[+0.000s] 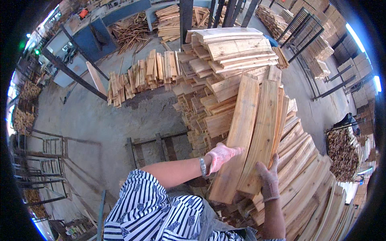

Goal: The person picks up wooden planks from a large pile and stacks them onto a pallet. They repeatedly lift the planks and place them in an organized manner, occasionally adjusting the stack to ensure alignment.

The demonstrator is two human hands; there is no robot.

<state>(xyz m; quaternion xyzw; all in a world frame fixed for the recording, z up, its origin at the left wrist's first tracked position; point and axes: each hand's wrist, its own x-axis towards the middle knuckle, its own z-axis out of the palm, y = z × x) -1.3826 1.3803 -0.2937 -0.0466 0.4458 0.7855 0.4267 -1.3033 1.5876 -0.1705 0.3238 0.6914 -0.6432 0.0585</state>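
Note:
My left hand (222, 157), in a pale pink work glove with a watch at the wrist, grips the left edge of a long wooden board (239, 132), its fingers partly over the top face. Beside it on the right lies a second long board (263, 128), with a narrow gap between the two. My right hand (268, 178), also gloved, is closed round the right edge near that board's lower end; some fingers are hidden. Both boards rest slanting over a large heap of stacked boards (299, 160). Several thinner boards show just under the second one's right edge.
A tall pile of boards (241, 48) rises ahead. Shorter boards (155, 70) stand in a row at the far left. A dark metal frame (161, 148) lies on the concrete floor (100, 120) by my left arm. Metal racks (303, 34) and more wood stacks (343, 150) line the right.

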